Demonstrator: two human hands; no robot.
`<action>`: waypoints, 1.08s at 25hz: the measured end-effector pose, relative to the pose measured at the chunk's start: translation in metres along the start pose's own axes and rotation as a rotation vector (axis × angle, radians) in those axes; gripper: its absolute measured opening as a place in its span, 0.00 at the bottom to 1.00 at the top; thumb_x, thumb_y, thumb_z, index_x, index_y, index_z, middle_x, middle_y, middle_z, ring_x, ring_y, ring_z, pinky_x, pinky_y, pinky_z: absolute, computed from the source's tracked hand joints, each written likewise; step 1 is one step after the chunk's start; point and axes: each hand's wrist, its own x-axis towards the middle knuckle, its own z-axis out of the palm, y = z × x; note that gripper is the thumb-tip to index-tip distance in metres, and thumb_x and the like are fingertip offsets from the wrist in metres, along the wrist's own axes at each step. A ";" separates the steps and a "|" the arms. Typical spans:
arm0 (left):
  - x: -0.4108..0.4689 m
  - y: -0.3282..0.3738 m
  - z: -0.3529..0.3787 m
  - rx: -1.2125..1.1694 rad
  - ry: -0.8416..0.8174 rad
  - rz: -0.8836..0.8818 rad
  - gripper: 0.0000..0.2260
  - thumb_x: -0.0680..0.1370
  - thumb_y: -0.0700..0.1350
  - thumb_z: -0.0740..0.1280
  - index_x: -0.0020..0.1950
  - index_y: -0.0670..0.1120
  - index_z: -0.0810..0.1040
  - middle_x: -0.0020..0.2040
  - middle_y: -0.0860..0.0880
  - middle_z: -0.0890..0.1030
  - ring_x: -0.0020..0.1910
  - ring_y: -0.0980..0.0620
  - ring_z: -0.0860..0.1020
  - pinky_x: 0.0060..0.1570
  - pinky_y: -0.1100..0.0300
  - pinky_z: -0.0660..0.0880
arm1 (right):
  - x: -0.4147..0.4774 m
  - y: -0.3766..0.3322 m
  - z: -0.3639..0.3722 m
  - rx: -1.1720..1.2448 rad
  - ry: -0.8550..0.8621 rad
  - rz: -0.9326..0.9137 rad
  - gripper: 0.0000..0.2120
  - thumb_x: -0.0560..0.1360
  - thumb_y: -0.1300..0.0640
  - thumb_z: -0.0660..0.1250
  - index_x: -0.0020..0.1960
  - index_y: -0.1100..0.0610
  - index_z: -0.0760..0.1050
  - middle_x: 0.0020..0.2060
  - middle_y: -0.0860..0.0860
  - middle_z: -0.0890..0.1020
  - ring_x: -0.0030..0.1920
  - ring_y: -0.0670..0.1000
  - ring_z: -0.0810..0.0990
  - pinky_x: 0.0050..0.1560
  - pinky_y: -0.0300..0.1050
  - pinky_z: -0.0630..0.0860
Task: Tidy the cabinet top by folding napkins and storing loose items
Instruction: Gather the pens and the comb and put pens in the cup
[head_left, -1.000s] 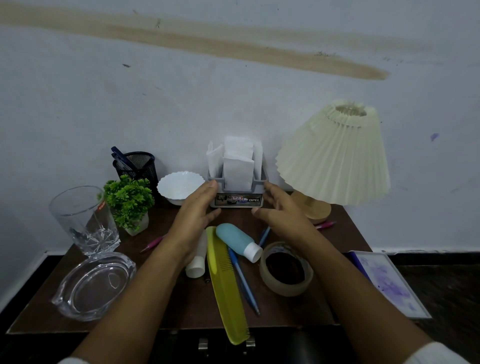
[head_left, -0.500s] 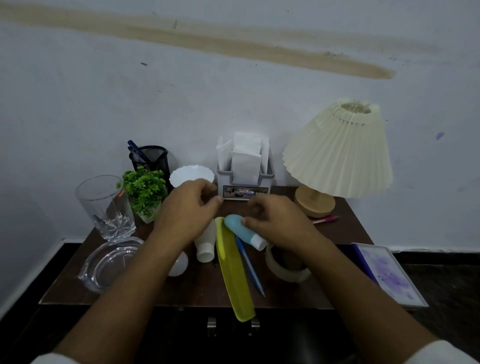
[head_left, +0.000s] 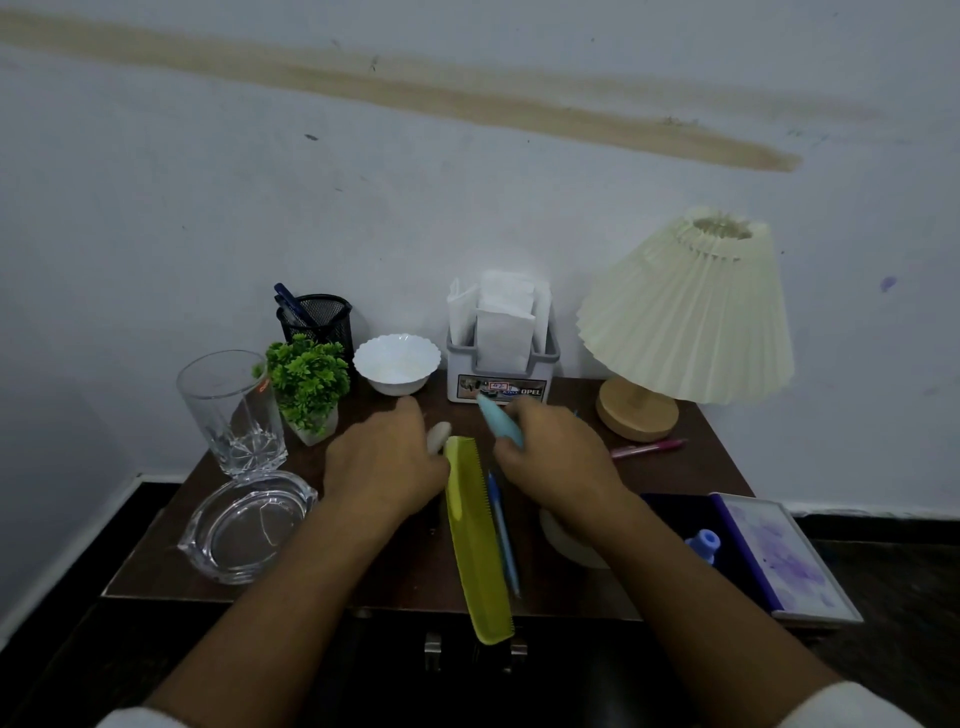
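Where the blue tube sits: the light-blue squeeze tube (head_left: 498, 423) is in the right grip (head_left: 556, 457), lifted off the counter (head_left: 675, 478) and tilted, its rounded end pointing up toward the napkin holder.
Right grip: fingers curled round the tube's lower part, back of the hand toward the camera.
Left grip: palm down with fingers curled over a small white bottle (head_left: 439, 435), only one pale end of which shows.
Between the grips: a yellow comb (head_left: 475, 540) lies lengthwise and overhangs the near edge; a blue pen (head_left: 501, 530) lies along its right side.
Napkins: folded white napkins (head_left: 504, 322) stand upright in a grey napkin holder (head_left: 501, 387) at the back, just beyond the tube's tip.
Back left: a white scalloped bowl (head_left: 396, 364), a small green plant (head_left: 306, 379), and a black mesh pen cup (head_left: 317, 319) against the wall.
Left side: a cut-glass tumbler (head_left: 231, 410) and, nearer, a glass ashtray (head_left: 247, 525).
Right side: a pleated cream lamp (head_left: 685, 312) on a wooden base, with a pink pen (head_left: 649, 448) lying in front of it.
Under the right forearm: a tape roll (head_left: 563, 535), mostly hidden.
Right edge: a purple-patterned notebook (head_left: 779, 556).
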 end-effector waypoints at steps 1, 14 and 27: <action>0.004 -0.001 -0.002 -0.083 0.031 -0.011 0.22 0.79 0.64 0.59 0.61 0.48 0.73 0.54 0.47 0.82 0.52 0.42 0.80 0.51 0.49 0.76 | 0.002 0.002 -0.001 0.112 0.039 0.023 0.18 0.78 0.52 0.64 0.67 0.55 0.73 0.58 0.54 0.81 0.53 0.54 0.81 0.51 0.51 0.79; 0.061 0.023 0.051 -1.044 0.183 -0.018 0.15 0.77 0.39 0.71 0.62 0.50 0.80 0.56 0.51 0.84 0.55 0.52 0.82 0.56 0.48 0.81 | 0.036 0.029 0.020 0.586 0.314 0.100 0.20 0.78 0.63 0.69 0.68 0.52 0.74 0.61 0.50 0.81 0.60 0.48 0.80 0.57 0.44 0.81; 0.059 0.033 0.054 -0.909 0.218 -0.081 0.13 0.77 0.38 0.70 0.60 0.49 0.77 0.57 0.49 0.83 0.56 0.50 0.81 0.54 0.52 0.81 | 0.036 0.037 0.026 0.459 0.262 0.147 0.16 0.78 0.59 0.69 0.65 0.54 0.73 0.60 0.52 0.82 0.60 0.51 0.81 0.55 0.49 0.82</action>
